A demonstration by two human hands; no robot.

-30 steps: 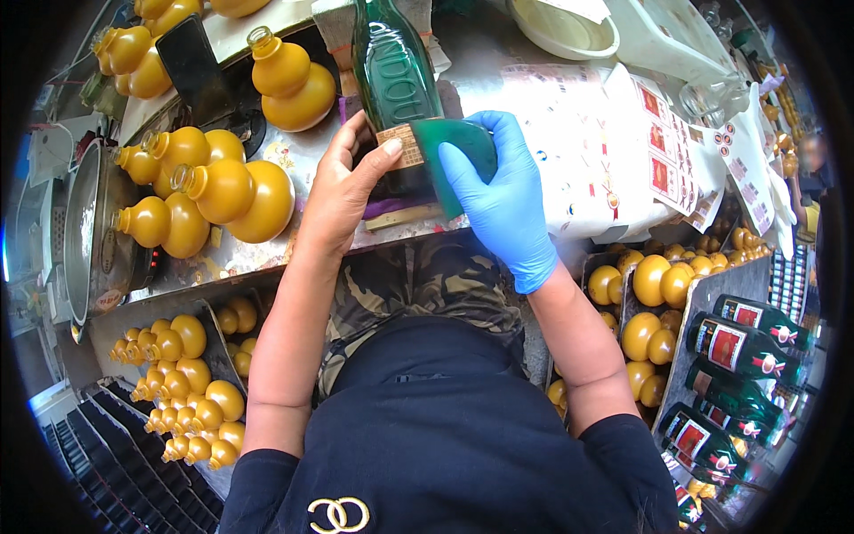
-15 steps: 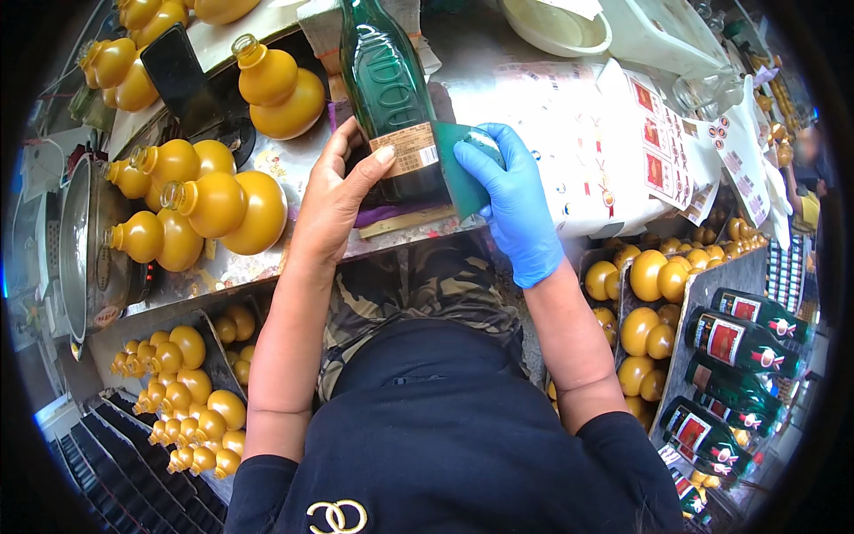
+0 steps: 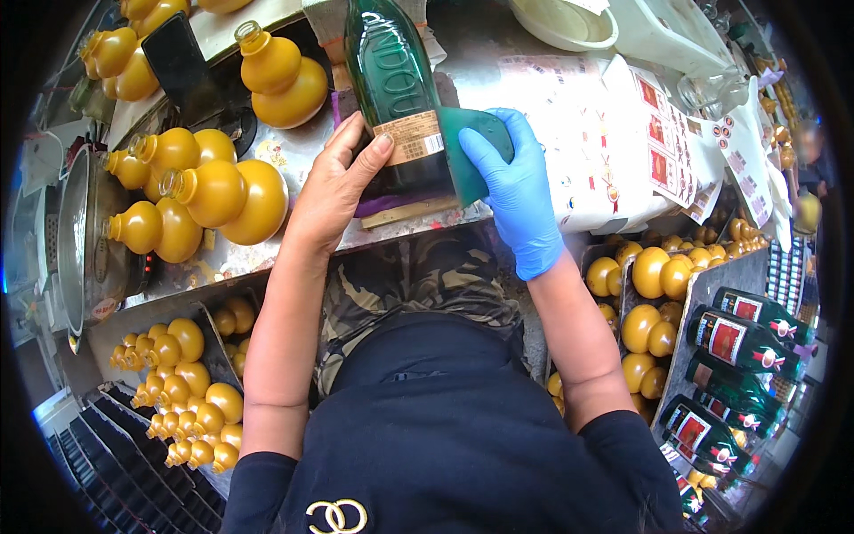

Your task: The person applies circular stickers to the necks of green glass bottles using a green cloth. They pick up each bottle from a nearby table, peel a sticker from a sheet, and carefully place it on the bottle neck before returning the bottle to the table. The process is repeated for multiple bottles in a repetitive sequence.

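A dark green glass bottle point(image 3: 391, 76) with raised lettering lies on the bench in front of me, its base toward me. Near that base sits a tan paper label point(image 3: 414, 137) with small print and a barcode. My bare left hand point(image 3: 334, 182) grips the bottle's left side, the thumb on the label's edge. My right hand point(image 3: 516, 191), in a blue glove, is closed on a flat, flexible green scraper sheet point(image 3: 490, 132), the thumb on its face. The sheet's left edge meets the bottle beside the barcode.
Yellow gourd-shaped bottles point(image 3: 218, 198) crowd the bench at left, near a phone point(image 3: 178, 60). Printed label sheets point(image 3: 654, 133) lie at right, with a white bowl point(image 3: 569, 22) behind. Below, crates hold more gourd bottles point(image 3: 182, 392) and labelled green bottles point(image 3: 725, 338).
The green sheet has swung slightly up and shows more of its face. The bottle has turned a little, and its raised lettering sits differently. Both hands keep their grip.
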